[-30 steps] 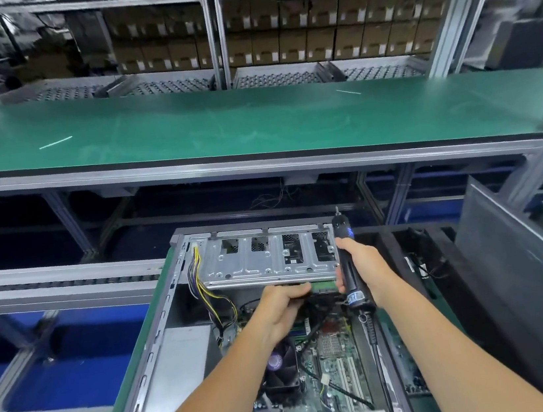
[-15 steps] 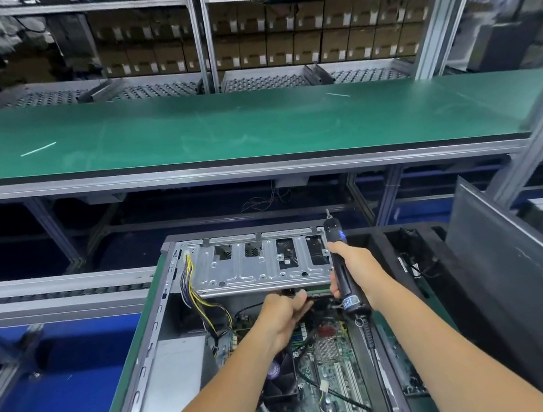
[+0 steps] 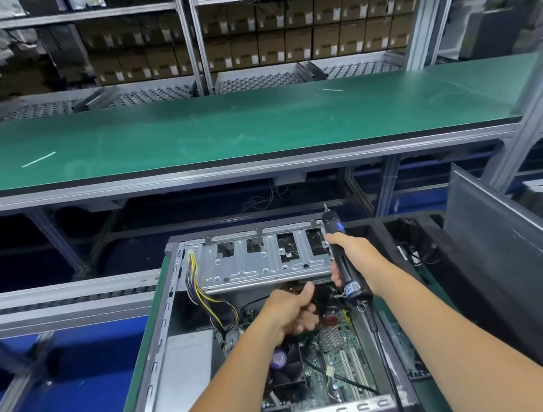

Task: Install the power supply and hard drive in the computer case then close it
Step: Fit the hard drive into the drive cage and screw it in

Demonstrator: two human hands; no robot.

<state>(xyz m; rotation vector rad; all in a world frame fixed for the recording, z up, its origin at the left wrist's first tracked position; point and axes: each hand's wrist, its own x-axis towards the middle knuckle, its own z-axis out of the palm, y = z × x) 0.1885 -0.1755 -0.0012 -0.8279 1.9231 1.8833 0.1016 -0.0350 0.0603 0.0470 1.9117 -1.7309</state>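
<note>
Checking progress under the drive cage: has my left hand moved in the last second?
Yes, slightly. The left hand has drawn back from the lower edge of the drive cage toward the person, over the motherboard.

the open grey metal computer case (image 3: 161, 327) lies flat, motherboard exposed. the left hand (image 3: 290, 310) is closed just below the silver perforated drive bracket (image 3: 263, 262), contents unclear. the right hand (image 3: 356, 260) grips a black corded electric screwdriver (image 3: 344, 262), bit upward, beside the bracket's right edge.
</note>
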